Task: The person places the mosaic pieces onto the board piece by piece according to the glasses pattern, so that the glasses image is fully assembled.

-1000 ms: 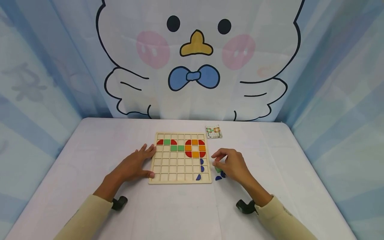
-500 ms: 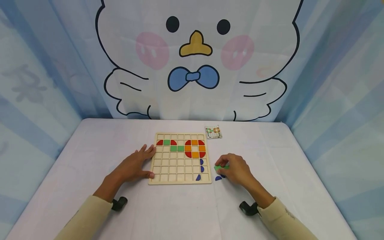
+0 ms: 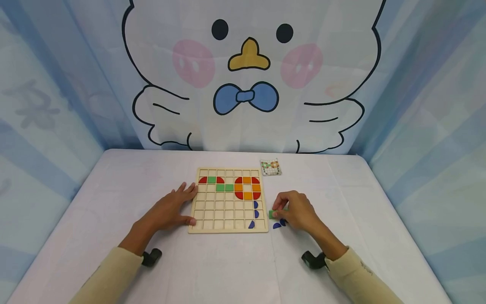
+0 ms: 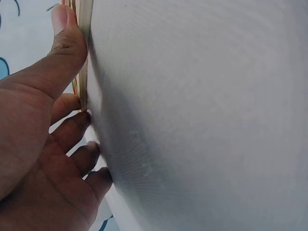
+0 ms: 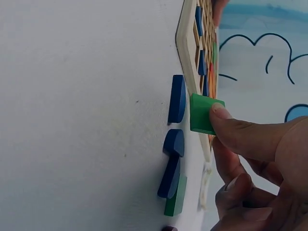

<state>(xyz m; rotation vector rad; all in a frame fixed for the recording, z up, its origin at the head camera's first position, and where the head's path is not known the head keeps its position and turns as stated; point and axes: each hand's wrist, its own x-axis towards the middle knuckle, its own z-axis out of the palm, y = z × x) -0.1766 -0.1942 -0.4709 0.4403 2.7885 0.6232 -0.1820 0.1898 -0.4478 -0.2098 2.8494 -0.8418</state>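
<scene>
A wooden grid board (image 3: 218, 214) lies on the table with red, orange, green and blue pieces in its upper and right-hand cells. My left hand (image 3: 171, 209) rests at the board's left edge, fingers spread. In the left wrist view, its thumb (image 4: 65, 41) presses on the rim and the fingertips touch the tablecloth. Right of the board, my right hand (image 3: 298, 210) pinches a green square block (image 5: 199, 115) between thumb and fingers, just above the table. Blue half-round blocks (image 5: 176, 98) and another green block (image 5: 178, 197) lie beneath that hand.
A small pattern card (image 3: 271, 167) lies beyond the board's far right corner. White cloth covers the table (image 3: 228, 270). A printed curtain (image 3: 326, 122) hangs behind the far edge, with more curtain at both sides.
My right hand dips toward the loose pieces, then lifts slightly, now with a green block pinched and pointing at the board. My left hand stays put.
</scene>
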